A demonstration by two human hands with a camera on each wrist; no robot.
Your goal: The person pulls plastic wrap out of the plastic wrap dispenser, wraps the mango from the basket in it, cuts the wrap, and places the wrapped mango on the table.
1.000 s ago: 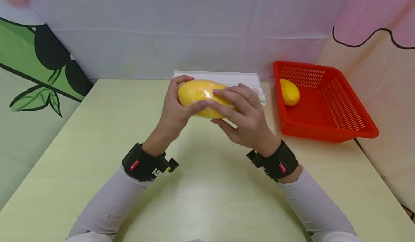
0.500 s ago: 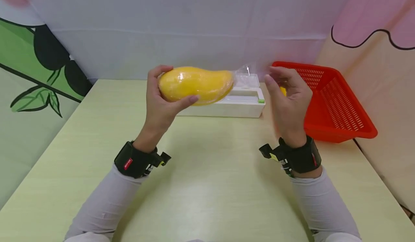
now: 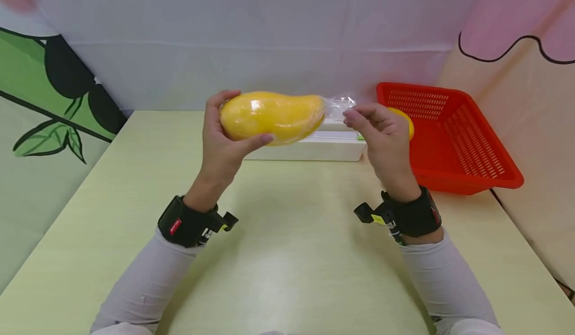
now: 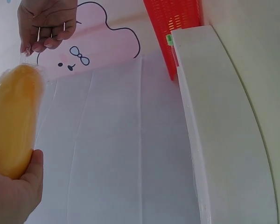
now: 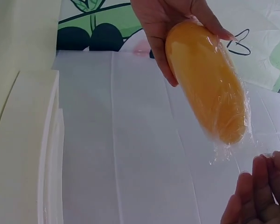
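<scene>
A yellow mango in clear plastic wrap is held up over the back of the table, lying roughly level. My left hand grips its left end, thumb along the near side and fingers mostly hidden behind. From the mango's right end a loose tail of plastic wrap sticks out. At that tail, my right hand pinches the film between thumb and fingertips. The right wrist view shows the wrapped mango with crinkled film at its tip, close to the pinching fingertips.
Behind the mango stands a long white box with a green piece near its right end, like a cling film dispenser. A red plastic basket at the back right holds another yellow fruit, partly hidden by my right hand. A cloth backdrop closes off the back.
Both hands were on the mango; the left has since lifted it leftward. My right hand moved away to the right, then came back left to the film tail, which now stretches out straighter.
</scene>
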